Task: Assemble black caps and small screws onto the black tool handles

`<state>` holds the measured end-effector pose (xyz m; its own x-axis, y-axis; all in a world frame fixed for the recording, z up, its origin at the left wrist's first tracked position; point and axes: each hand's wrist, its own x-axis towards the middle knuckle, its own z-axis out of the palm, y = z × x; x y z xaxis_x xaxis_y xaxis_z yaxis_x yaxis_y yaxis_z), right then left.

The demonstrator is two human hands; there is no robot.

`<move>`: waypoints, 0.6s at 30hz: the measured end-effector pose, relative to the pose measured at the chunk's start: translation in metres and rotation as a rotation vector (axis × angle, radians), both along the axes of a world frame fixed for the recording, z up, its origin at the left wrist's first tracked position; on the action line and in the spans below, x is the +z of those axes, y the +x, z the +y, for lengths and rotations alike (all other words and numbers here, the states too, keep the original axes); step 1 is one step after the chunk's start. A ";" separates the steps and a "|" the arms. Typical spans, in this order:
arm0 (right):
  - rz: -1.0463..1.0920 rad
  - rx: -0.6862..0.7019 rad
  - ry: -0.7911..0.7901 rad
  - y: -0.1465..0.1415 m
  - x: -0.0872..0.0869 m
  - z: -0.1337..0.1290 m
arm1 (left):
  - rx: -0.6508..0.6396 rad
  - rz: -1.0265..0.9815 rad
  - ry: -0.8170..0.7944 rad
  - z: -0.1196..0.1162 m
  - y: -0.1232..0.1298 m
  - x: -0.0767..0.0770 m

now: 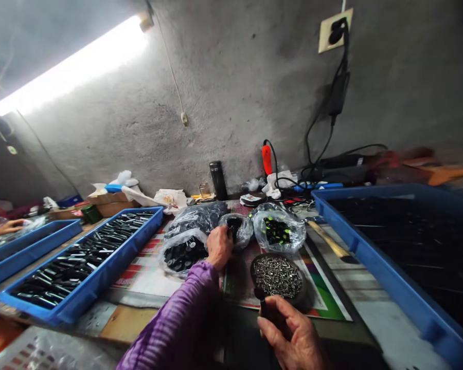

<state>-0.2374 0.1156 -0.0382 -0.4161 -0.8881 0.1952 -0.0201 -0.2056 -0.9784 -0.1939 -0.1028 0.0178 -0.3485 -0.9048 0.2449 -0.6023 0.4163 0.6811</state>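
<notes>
My left hand (219,246), in a purple sleeve, reaches to the mouth of a small clear plastic bag (247,232) of black parts. Its fingers are curled together and the fingertips are hidden there. Between the thumb and fingers of my right hand (293,334) is a small black plastic part (261,298) with a round end. Just beyond that part stands a round dish of metal rivets (278,276). A bag of black discs (185,254) lies left of my left hand, and a bag of black and yellow-green parts (277,230) lies to its right.
A blue tray (100,267) of black and shiny pieces stands at left, and a large blue tray (393,272) of dark pieces at right. A wooden-handled tool (332,241) lies beside it. Along the wall are a black flask (218,180) and cables. Another person's hand (10,228) shows far left.
</notes>
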 end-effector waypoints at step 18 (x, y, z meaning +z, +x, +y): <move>0.056 0.016 0.044 -0.006 0.008 0.001 | -0.227 0.791 0.629 0.110 0.067 0.004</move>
<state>-0.2433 0.1168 -0.0304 -0.3918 -0.9027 0.1781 -0.0719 -0.1629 -0.9840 -0.1270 0.0071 0.0217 -0.4718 -0.8815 -0.0168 0.1599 -0.1043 0.9816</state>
